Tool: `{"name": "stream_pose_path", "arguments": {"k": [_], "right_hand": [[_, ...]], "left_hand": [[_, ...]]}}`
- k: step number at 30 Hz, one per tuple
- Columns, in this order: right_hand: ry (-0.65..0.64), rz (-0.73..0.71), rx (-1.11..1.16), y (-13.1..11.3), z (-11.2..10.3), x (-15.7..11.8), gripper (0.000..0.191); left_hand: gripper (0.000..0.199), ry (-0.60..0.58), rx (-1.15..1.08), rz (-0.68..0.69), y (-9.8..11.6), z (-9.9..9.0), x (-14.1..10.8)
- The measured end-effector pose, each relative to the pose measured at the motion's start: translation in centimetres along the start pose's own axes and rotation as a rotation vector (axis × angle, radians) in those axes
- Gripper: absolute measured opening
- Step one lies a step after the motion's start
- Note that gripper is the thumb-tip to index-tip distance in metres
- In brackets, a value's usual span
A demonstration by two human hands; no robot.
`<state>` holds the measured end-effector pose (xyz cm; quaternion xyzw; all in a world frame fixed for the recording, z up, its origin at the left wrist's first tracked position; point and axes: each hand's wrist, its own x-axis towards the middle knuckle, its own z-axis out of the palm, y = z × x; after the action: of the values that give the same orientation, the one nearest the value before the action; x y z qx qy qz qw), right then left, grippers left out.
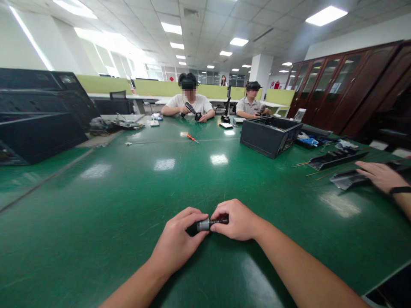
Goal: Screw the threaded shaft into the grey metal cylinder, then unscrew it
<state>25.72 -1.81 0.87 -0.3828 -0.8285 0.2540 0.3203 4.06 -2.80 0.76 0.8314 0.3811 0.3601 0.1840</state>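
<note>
My left hand is closed around a small black-and-silver cylinder, held low over the green table in front of me. From the cylinder's right end runs a thin dark shaft, and the fingers of my right hand pinch it. The two hands nearly meet at the silver end. Part of the cylinder is covered by my left fingers, and the far end of the shaft lies within my right hand. I cannot tell exactly what kind of part it is.
An orange screwdriver lies on the green table. A black computer case stands at the back right, near dark metal parts. Another person's hand reaches in at right. Large black cases stand left. Two people sit opposite.
</note>
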Motion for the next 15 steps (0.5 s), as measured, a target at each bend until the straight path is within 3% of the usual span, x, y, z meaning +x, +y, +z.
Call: {"name": "stream_pose_path", "arguments": {"k": [15], "right_hand": [[-0.006, -0.008, -0.028, 0.19, -0.03, -0.06, 0.009]], "left_hand": [[0.019, 0.015, 0.023, -0.009, 0.02, 0.02, 0.05]]}}
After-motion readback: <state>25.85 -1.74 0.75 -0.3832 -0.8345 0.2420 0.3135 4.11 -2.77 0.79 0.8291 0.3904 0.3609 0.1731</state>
